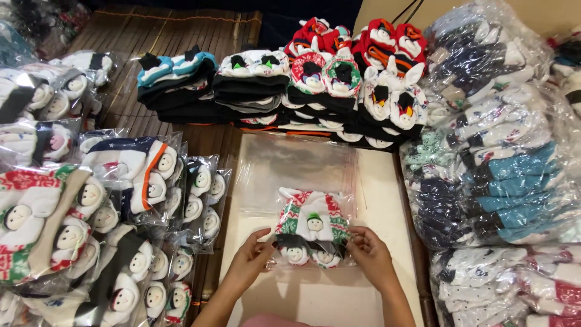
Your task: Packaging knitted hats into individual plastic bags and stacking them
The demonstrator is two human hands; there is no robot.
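Low in the centre of the frame, both hands meet at a clear plastic bag (pixel 315 233) that lies on a pale board (pixel 381 200). The left hand (pixel 251 261) pinches the bag's lower left corner between thumb and fingers, its fingers drawn narrow around the film; the right hand (pixel 369 254) grips the lower right corner the same way, fingers curled close on the plastic. Inside the bag sits a folded knit item (pixel 311 227) in red, green and white, with a small snowman face at its middle and two more round faces along its lower edge, just between the two hands. Behind it, toward the middle of the frame, a pile of empty clear bags (pixel 293 163) lies flat on the board, touching the filled one's upper edge. Across the top centre runs a row of unpacked stacked knitwear (pixel 272 85), mostly black with white, teal and red trims. The left side of the frame is filled with already bagged snowman pieces (pixel 121 200), overlapping one another. The right side holds large plastic-wrapped bundles (pixel 490 151) of white, teal and dark items, piled high. A dark slatted wooden surface (pixel 151 30) shows at the upper left.
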